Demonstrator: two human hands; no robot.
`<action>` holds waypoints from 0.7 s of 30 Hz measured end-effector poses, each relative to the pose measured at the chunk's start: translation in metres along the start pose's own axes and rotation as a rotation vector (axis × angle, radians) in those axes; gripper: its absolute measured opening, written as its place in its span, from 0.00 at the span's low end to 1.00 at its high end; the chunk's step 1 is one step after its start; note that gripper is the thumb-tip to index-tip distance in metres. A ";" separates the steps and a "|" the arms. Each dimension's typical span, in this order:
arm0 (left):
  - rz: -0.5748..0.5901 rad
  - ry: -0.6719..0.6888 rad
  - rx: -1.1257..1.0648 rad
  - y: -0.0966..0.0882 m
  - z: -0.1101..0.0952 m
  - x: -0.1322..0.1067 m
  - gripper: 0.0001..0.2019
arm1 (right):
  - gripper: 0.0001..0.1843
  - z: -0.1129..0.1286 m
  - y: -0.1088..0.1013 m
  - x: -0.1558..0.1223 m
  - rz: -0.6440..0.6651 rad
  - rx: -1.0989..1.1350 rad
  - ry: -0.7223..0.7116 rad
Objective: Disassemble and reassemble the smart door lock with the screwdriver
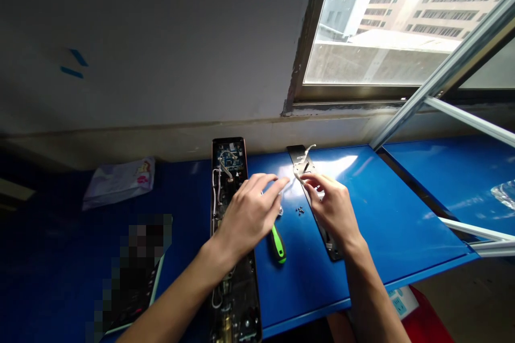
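My right hand (332, 203) pinches a white cable (298, 174) between thumb and fingertips, above a long black panel (333, 249) that lies on the blue table. My left hand (253, 211) hovers over the edge of a long open black housing (237, 311), fingers stretched toward the cable and slightly apart. Inside the housing are a circuit board (231, 159), wires and metal parts; my left hand and forearm hide its middle. Between the hands lie a green and black screwdriver (278, 246), its shaft mostly hidden, and a cluster of small dark screws (300, 210).
On the left are a dark flat device (134, 289), partly pixelated, and a white and purple soft pack (120, 182). The blue table (402, 214) meets a wall behind. A metal frame (422, 91) stands at the right, before a window (382, 59).
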State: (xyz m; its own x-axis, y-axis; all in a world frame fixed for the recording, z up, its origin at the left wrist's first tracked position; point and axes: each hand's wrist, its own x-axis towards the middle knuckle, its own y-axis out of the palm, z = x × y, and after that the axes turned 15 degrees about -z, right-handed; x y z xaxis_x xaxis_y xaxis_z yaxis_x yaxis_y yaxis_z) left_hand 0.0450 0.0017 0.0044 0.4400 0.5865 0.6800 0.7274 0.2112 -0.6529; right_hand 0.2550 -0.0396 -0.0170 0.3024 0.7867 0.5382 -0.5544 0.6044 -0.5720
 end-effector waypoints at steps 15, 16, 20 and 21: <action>-0.454 -0.024 0.038 -0.040 0.046 -0.032 0.09 | 0.09 0.087 0.009 0.040 0.350 0.479 -0.190; -0.456 -0.023 0.043 -0.042 0.046 -0.032 0.09 | 0.13 0.086 0.016 0.046 0.263 0.354 -0.250; -0.442 -0.020 0.063 -0.045 0.045 -0.031 0.10 | 0.19 0.087 0.041 0.064 0.320 0.041 -0.462; -0.447 -0.018 0.066 -0.045 0.045 -0.030 0.10 | 0.16 0.089 0.045 0.067 0.332 0.026 -0.477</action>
State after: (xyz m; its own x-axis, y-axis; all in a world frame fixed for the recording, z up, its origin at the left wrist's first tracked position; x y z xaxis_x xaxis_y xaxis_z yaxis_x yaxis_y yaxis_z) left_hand -0.0252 0.0095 -0.0015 0.0805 0.4401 0.8943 0.8083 0.4961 -0.3169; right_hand 0.1807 0.0291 0.0484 -0.2703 0.7864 0.5554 -0.5807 0.3270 -0.7456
